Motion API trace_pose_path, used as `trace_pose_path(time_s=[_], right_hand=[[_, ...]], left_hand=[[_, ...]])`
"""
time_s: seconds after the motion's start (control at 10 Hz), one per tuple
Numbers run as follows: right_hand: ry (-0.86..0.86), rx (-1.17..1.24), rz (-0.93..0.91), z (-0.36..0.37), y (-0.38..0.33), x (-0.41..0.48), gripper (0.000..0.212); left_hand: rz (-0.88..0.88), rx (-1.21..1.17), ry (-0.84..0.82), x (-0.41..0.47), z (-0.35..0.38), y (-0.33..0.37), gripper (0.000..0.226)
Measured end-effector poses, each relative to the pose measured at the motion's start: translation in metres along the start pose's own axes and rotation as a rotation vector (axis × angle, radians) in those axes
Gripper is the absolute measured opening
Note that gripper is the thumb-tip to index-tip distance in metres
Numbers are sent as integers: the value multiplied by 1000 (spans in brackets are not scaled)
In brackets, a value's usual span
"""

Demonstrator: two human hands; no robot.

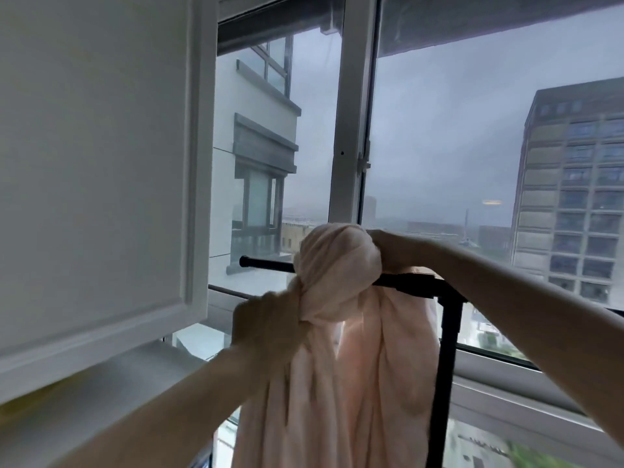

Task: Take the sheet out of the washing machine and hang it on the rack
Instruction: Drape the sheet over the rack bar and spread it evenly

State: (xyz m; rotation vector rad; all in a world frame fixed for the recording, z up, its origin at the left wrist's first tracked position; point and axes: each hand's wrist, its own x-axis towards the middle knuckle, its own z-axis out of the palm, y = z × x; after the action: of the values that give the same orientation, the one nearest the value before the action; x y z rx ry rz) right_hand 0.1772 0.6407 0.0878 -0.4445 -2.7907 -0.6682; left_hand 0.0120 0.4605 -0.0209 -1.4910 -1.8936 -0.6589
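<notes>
One pale pink sheet [341, 383], twisted, draped over rack [447, 336]

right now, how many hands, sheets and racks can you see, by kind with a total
hands: 2, left hand, right hand
sheet: 1
rack: 1
total: 4

I count one pink sheet [337, 366] and one black rack [447, 349] at the centre of the frame, with two hands there, the left hand [266, 319] and the right hand [388, 246]. One white cabinet door [94, 163] fills the upper left, and the window [354, 113] shows two glass panes. Through them stand two tall blocks, a white building [250, 130] left of centre and a brown building [574, 180] at the right edge.
</notes>
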Motion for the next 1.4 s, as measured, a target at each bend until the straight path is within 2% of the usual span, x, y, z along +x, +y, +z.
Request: trace_pose_path(time_s=[0.1, 0.2, 0.3, 0.4, 0.5, 0.6, 0.7, 0.8, 0.9, 1.1, 1.2, 1.3, 1.4], right_hand=[[-62, -98, 30, 6, 10, -5, 15], [-126, -5, 200, -2, 0, -10, 31], [-159, 70, 242, -19, -4, -16, 9], [-139, 429, 374, -31, -3, -23, 32], [-109, 458, 396, -33, -14, -26, 39], [-88, 480, 378, -38, -23, -35, 43], [-43, 420, 369, -41, -36, -48, 47], [78, 261, 348, -35, -52, -54, 51], [190, 132, 292, -20, -60, -55, 49], [305, -9, 360, -16, -81, -59, 38], [397, -102, 474, -11, -99, -58, 37], [493, -142, 615, 6, -123, -57, 46], [505, -193, 730, 17, -145, -56, 50]], left_hand=[[-13, 74, -144, -17, 18, 17, 46], [7, -3, -3, -13, 21, 19, 46], [15, -139, 146, -6, 13, 16, 35], [-12, -167, 135, 5, 11, 13, 32], [-31, -237, 90, 1, 18, 18, 41], [-57, -441, -40, 0, 31, 22, 57], [-153, -709, -195, 2, 35, 24, 70], [-160, -875, -223, 5, 40, 26, 65], [-109, -1011, -268, 11, 45, 20, 75], [-25, -1153, -378, 26, 47, -6, 96], [-54, -1356, -324, 36, 57, -24, 70], [-20, -1445, -264, 43, 65, -41, 49], [42, -1466, -270, 42, 68, -47, 47]])
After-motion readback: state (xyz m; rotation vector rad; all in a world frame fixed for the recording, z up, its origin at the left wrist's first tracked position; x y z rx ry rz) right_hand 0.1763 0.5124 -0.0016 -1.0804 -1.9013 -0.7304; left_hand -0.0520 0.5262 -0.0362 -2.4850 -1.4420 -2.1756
